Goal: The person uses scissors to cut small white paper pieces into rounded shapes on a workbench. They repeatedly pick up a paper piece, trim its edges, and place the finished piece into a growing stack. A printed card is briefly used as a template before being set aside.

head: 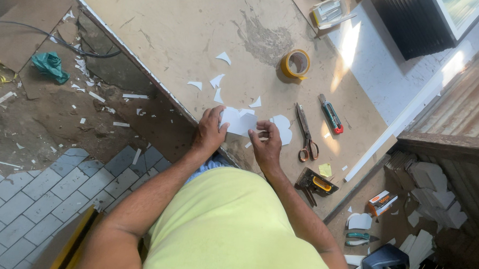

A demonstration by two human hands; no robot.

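Grip: both hands pinch a white paper cutout [239, 121], left hand [209, 132] at its left edge, right hand [265, 145] at its lower right.
Place: near edge of the brown worktable [168, 36].
Nearby: scissors [306, 134], utility knife [331, 114], tape roll [296, 63].

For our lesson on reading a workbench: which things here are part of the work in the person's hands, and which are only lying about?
In hand:
left hand
right hand
white cut-out sheet, held by both hands at the table edge

Lying about:
scissors
utility knife
roll of tape
staple gun
white paper scraps
green cloth on the floor
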